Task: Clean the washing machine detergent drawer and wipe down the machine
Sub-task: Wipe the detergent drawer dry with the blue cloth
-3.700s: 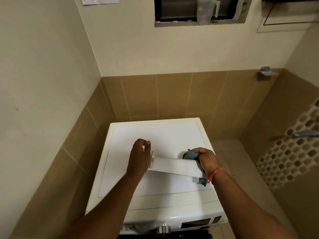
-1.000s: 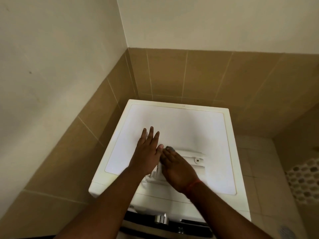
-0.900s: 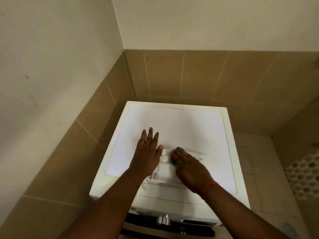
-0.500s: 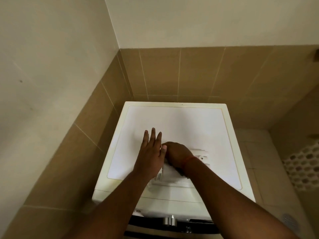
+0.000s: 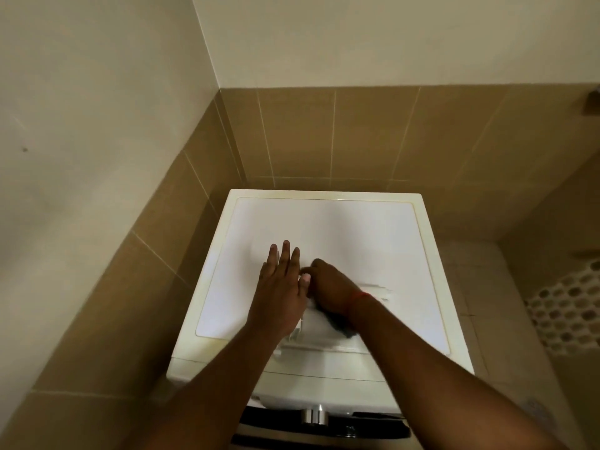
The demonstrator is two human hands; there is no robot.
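The white detergent drawer (image 5: 319, 332) lies on top of the white washing machine (image 5: 324, 222), near its front edge. My left hand (image 5: 281, 290) lies flat with straight fingers on the drawer's left end and the lid. My right hand (image 5: 328, 289), with a red band at the wrist, is curled over a dark blue cloth (image 5: 341, 328) and presses it on the drawer. Only a corner of the cloth shows under the wrist. Much of the drawer is hidden by both hands.
The machine stands in a corner with brown wall tiles (image 5: 357, 134) behind and to the left. A chrome knob (image 5: 313, 415) and dark control panel (image 5: 324, 428) sit at the front. To the right are pale floor tiles (image 5: 470, 287) and a mosaic wall strip (image 5: 565, 313).
My right hand with the cloth has slid left along the drawer until it meets my left hand. My left hand stays flat in place. Earlier both hands held the drawer up.
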